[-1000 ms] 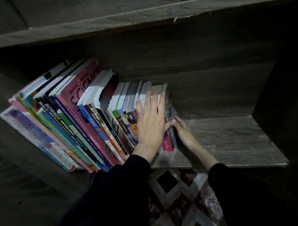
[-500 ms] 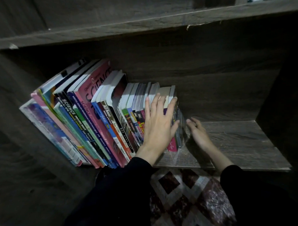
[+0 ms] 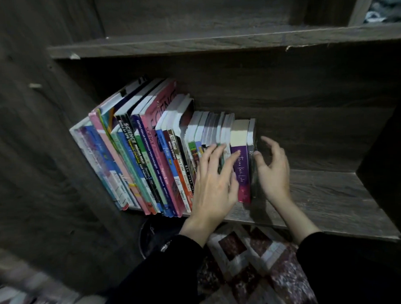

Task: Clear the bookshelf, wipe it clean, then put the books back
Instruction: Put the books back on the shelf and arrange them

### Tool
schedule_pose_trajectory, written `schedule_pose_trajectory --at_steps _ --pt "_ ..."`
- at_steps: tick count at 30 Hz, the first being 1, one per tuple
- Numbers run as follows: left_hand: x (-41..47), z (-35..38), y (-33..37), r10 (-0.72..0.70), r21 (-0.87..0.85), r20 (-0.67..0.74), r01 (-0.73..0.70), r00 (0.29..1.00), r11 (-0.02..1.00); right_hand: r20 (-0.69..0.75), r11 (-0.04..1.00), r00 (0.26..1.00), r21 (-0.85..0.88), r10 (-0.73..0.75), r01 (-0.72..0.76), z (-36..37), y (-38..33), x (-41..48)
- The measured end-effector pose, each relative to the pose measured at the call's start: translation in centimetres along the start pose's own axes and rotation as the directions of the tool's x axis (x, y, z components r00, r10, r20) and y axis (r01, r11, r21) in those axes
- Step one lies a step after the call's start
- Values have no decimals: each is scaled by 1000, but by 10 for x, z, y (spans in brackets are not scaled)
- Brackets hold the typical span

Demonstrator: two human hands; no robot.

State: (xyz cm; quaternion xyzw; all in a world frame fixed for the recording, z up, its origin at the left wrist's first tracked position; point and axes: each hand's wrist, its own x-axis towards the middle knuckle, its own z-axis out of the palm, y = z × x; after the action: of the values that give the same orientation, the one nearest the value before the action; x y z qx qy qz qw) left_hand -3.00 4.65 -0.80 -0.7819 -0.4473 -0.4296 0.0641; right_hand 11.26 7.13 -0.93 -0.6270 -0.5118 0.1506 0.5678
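My spread left fingers (image 3: 207, 156) have slid left, baring the purple book (image 3: 241, 171), and my loosely spread right fingers (image 3: 275, 149) have lifted from the shelf (image 3: 321, 193) to the end book (image 3: 251, 136).

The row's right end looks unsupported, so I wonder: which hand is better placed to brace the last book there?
Probably the right hand: it is right beside the dark end book, over the shelf on that side. The left hand lies flat across spines further left, reaching the purple book.
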Motion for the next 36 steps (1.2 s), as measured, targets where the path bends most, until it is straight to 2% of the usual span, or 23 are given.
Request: schedule_pose_trajectory --at_steps 5,8,12,17,19,24,26,32,36 --pt "-24 -21 -14 -101 -14 -45 100 994 995 -133 950 942 -99 -308 297 18 -25 -22" --pt "-38 -34 -25 -203 -27 -85 202 975 979 -73 919 916 -56 -394 391 33 -35 -40" --pt "-57 -48 -47 -371 -46 -135 368 919 929 42 909 909 -29 -415 416 56 -40 -62" --pt "-71 -60 -70 -525 -35 -67 524 848 851 68 831 842 -135 -536 540 75 -64 -65" --pt "-71 -65 -73 -557 -38 -16 557 830 830 148 785 808 -190 -571 589 77 -79 -56" --pt "-66 -71 -75 -500 -64 -39 497 865 866 478 696 710 -248 -517 674 78 -105 -24" --pt "-62 -74 -74 -474 -76 -54 470 879 880 556 675 677 -256 -482 692 76 -106 -14" --pt "-45 -80 -64 -385 -79 -76 379 920 922 619 621 632 -280 -466 732 74 -109 7" --pt "-39 -80 -61 -369 -67 -104 363 924 929 658 636 589 -211 -469 743 73 -118 12"
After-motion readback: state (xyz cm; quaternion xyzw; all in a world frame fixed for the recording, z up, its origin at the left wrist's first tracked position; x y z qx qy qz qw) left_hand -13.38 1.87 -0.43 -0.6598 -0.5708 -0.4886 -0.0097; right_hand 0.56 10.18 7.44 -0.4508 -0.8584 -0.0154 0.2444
